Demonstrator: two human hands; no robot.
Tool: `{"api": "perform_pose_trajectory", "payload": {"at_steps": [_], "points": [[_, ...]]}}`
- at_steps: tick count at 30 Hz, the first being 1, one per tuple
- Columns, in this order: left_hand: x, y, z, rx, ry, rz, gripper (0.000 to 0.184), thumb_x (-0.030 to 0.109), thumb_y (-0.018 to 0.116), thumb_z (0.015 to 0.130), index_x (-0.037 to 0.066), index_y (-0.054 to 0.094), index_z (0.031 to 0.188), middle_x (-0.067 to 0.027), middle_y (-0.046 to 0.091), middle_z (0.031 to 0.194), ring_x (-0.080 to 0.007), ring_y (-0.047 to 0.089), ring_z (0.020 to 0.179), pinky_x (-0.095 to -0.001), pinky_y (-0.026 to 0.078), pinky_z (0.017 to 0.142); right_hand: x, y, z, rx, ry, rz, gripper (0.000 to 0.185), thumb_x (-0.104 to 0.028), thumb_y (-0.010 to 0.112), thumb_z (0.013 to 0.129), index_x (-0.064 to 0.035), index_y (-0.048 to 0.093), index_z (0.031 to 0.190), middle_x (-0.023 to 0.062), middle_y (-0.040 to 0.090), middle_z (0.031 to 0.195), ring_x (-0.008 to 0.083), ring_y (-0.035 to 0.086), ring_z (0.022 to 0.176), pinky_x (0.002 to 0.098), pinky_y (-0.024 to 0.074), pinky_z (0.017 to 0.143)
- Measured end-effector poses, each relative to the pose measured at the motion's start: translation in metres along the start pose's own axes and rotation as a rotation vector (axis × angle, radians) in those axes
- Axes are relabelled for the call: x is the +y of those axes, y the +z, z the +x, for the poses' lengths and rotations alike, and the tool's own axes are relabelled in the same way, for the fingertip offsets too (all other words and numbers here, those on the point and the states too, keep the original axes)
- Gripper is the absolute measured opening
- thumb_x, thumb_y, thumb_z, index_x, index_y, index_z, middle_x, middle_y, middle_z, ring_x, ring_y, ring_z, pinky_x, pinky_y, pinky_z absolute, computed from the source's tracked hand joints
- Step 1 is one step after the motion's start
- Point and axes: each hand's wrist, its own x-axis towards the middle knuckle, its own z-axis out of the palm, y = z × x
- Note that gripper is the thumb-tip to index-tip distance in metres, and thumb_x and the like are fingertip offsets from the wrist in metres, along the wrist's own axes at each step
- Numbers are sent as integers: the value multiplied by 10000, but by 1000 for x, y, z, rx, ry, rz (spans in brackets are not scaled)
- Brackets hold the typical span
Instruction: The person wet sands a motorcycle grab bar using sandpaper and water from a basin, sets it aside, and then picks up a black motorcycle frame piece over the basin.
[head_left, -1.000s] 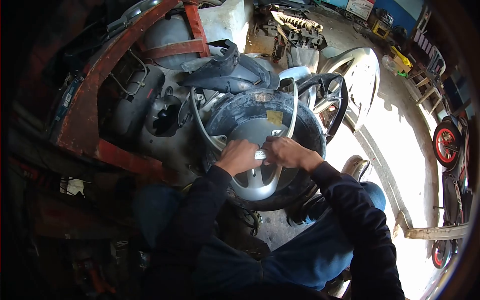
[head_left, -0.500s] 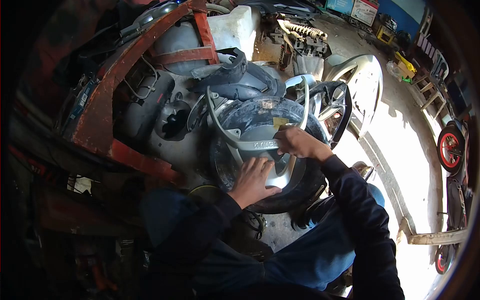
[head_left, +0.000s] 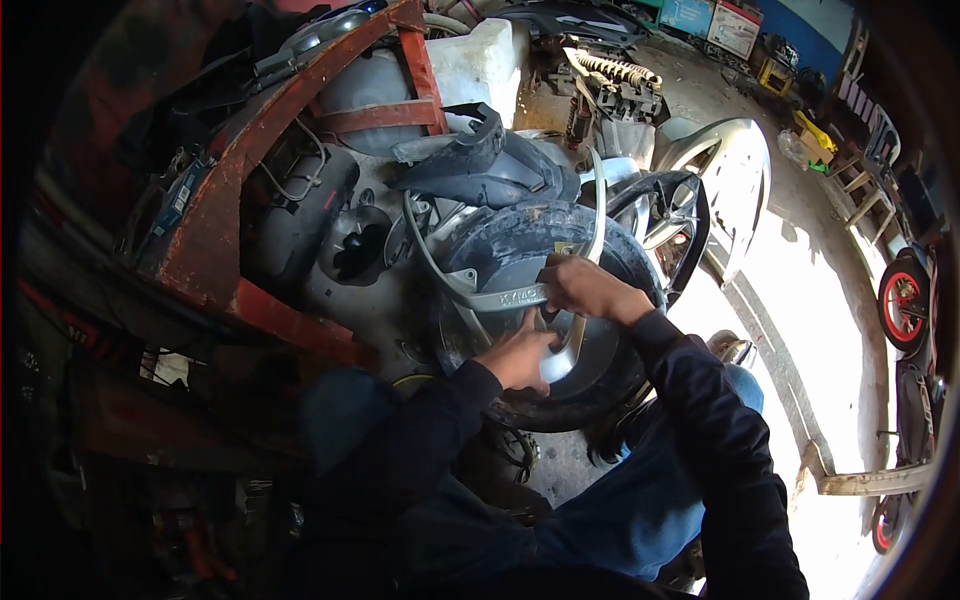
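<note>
A silver grab rail (head_left: 440, 272) with raised lettering lies over a dusty black tire (head_left: 630, 375). My right hand (head_left: 590, 288) is closed round the rail's crossbar, just right of the lettering. Below it, my left hand (head_left: 522, 355) grips the rail's lower silver part, thumb and fingers around its left side. A small yellow label shows beyond the right hand, partly hidden by it. Behind the tire rests a dark plastic fairing (head_left: 490, 170).
On the left stands a red metal frame (head_left: 215, 225) beside a dark cylinder (head_left: 308, 210). Silver body panels (head_left: 745, 180) and a black curved part (head_left: 690, 225) lie to the right. A red-rimmed wheel (head_left: 902, 298) is at the far right.
The left hand left the crossbar, lay spread on the lower part, and now closes on it. The right hand stayed on the crossbar. The view has shifted, moving the scene slightly right.
</note>
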Motion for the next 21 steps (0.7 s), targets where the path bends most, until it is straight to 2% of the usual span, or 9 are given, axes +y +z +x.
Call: {"api": "perform_pose_trajectory", "payload": {"at_steps": [3,6,10,12,13,14,17,18,21], "points": [[2,4,4,4,-107,64,759,270,929,557,83,598,1213,-337,225,1495,-509,604,1087,-485,491,1014,8,3,2,0,-26,8,328,-160,733,784,22,637,1040,200,622,1043,412,583,985,468,481,887],[1,-2,7,51,-105,61,785,201,936,547,52,595,1238,-312,315,1434,-491,631,1049,-496,524,960,3,1,4,99,-21,-20,380,-166,750,770,17,633,1082,181,614,1096,400,578,1000,451,485,906],[-1,-18,11,113,-88,137,745,173,935,543,34,597,1192,-308,342,1401,-477,657,994,-482,542,928,-8,-12,13,111,33,-98,422,-165,764,761,1,630,1125,175,602,1128,391,583,1022,441,492,910],[-1,-27,13,122,-105,116,713,155,933,529,42,611,1155,-299,354,1383,-471,663,980,-483,550,910,-12,-19,13,294,18,-245,427,-162,770,758,-16,632,1135,173,600,1113,388,595,1024,440,501,894],[-3,-35,17,56,-129,121,729,181,925,544,60,606,1188,-294,278,1453,-483,647,1012,-487,531,945,-12,-23,12,444,-10,-237,386,-135,759,766,-19,637,1113,170,598,1091,384,609,1009,437,508,875],[-5,-40,20,-10,-154,125,746,207,917,559,78,600,1222,-288,201,1524,-495,631,1044,-492,513,979,-12,-29,9,441,-7,-239,386,-135,759,766,-19,637,1113,170,598,1091,384,609,1009,437,508,875],[-16,-46,20,58,-101,142,731,186,918,546,76,616,1202,-299,243,1488,-481,650,1006,-486,517,968,-14,-46,-1,649,183,-126,308,-93,733,796,1,644,1075,175,606,1072,368,618,991,423,508,853],[-16,-50,20,97,-75,136,701,169,921,536,69,634,1167,-315,287,1451,-462,665,982,-484,519,961,-11,-48,-5,649,186,-126,308,-93,733,796,1,644,1075,175,606,1072,368,618,991,423,508,853],[-16,-57,26,60,-99,126,722,189,918,553,71,625,1202,-321,254,1478,-466,656,1004,-482,503,984,-6,-49,-17,671,322,-97,177,-80,688,804,-19,661,968,156,609,1007,371,627,952,459,520,831]]}}
